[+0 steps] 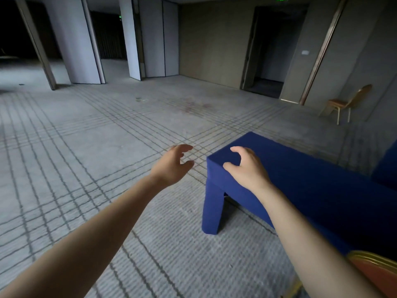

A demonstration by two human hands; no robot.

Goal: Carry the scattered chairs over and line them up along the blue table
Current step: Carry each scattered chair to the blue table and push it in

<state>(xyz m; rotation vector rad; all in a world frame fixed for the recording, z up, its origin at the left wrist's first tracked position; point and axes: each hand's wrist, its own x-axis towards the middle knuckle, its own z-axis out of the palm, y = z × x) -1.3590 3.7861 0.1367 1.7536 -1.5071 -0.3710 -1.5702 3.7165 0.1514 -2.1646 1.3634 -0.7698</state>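
Beside the near corner of the long table wrapped in deep blue cloth [300, 179], both hands out in front, neither holding anything. Left hand [171, 164] over the grey carpet with dark grid lines [86, 147], just left of that blue table's corner, fingers spread and loosely curled, clear of the cloth. Right hand [247, 166] over the corner itself, fingers bent and apart, gripping nothing; touching the cloth or just above it, cannot tell.

Beyond the blue table's far end, well apart from it against the grey wall, a lone banquet chair with gold metal legs and a brown-orange seat [343, 104], upright and not yet fetched. At the near side of the blue table, down by the right forearm, the gold-rimmed orange back of a second chair [373, 269], close to the table's long edge and seemingly in place, though mostly cut off.

Judged from this: one chair probably set, at least the far one left to carry over; no full row along the blue table so far. Other chairs out of sight, if any.
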